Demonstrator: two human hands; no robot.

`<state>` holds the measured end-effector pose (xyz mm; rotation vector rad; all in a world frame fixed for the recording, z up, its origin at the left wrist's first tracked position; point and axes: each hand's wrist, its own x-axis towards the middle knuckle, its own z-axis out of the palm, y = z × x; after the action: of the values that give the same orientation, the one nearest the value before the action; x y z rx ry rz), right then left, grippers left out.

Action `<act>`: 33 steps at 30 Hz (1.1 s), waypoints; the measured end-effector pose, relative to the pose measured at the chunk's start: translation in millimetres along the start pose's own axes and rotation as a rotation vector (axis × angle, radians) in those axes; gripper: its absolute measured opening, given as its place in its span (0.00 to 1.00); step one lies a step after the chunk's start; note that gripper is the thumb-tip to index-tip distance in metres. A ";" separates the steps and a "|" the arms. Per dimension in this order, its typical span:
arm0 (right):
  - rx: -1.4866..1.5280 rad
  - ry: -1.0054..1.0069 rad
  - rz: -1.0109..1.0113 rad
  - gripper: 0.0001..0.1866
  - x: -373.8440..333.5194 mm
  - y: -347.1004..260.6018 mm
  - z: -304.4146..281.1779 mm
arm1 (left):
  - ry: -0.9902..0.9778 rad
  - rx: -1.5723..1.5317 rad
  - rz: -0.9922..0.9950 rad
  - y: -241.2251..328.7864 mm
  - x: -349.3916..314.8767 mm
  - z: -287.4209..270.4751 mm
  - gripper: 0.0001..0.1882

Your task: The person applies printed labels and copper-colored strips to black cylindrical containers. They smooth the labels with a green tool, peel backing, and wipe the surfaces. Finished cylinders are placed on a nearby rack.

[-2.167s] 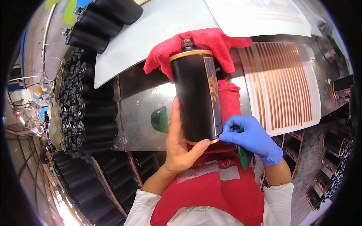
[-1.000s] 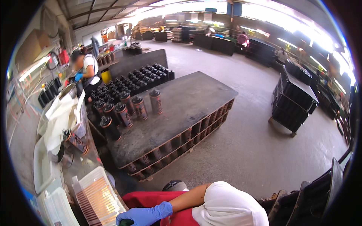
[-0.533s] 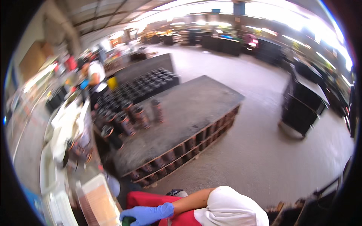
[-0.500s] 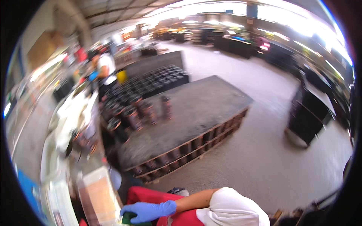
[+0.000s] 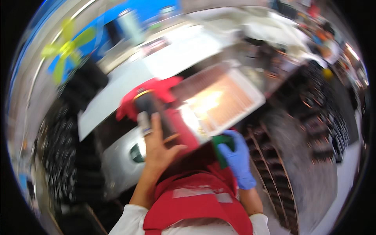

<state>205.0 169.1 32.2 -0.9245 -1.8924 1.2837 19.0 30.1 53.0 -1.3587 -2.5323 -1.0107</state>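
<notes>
My left hand (image 5: 158, 150), bare and with a white wrap on one finger, lies against a dark cylinder (image 5: 154, 111). Its fingers are stretched along the cylinder and its thumb stands apart. Copper-coloured rims show at both ends of the cylinder, which rests tilted on a red cloth (image 5: 170, 87). In a blue glove, my right hand (image 5: 239, 160) is closed round a green pad (image 5: 221, 150), close to my red apron. Just beyond that hand is a white tray (image 5: 254, 94) with a rack of copper-coloured rods or strips, blurred by motion.
A pale worktop (image 5: 180, 51) runs behind the tray. At the far left stands a yellow-green fan (image 5: 67, 49). Stacks of black cylinders (image 5: 58, 156) fill the left side. A rack of dark cylinders (image 5: 272, 168) borders a grey tabletop (image 5: 290, 137) on the right.
The view has swung left from the room to the bench in front of me. My left hand and the dark cylinder have come into view. The gloved right hand still has the green pad.
</notes>
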 end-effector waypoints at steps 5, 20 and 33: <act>0.052 -0.333 -0.112 0.19 2.4 -52.3 60.5 | 0.052 -0.066 0.044 -18.8 -7.9 -11.6 0.53; 0.172 -0.319 0.250 0.15 41.6 6.4 75.1 | -0.216 -0.301 -0.218 -63.8 -30.1 -5.3 0.55; 0.179 -0.460 0.211 0.17 34.7 -4.0 84.9 | -0.239 -0.322 -0.156 -78.6 -33.5 8.3 0.57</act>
<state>115.7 156.6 15.3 -0.7981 -2.0083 1.8904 -19.8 -18.8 -5.9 -1.4535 -2.7779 -1.4172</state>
